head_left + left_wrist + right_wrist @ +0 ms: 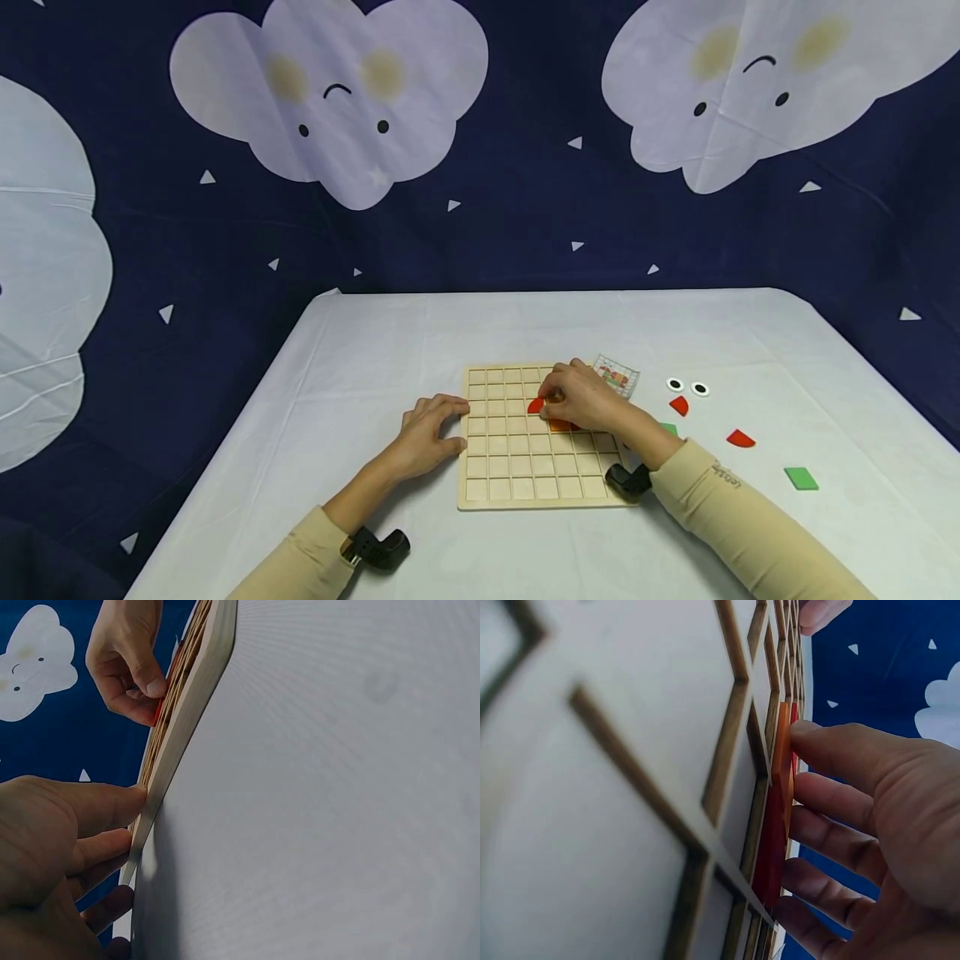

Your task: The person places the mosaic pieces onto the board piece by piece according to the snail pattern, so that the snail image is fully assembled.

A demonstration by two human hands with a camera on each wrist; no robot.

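A red quarter-round piece (536,406) lies on the wooden grid board (512,488), pinched between the right hand's (587,398) thumb and finger, just beside an orange piece (558,426). The left hand (423,437), fingers extended, touches the board's left edge. Right of the board, on the white-covered counter (375,350): a pattern card (618,377), two eye discs (675,384) and a green parallelogram (802,478).

Head view: light even, soft shadows on white cloth-covered table (360,358). Right-wrist view dimmer; pale wooden grid board (641,778) blurred nearest lens.
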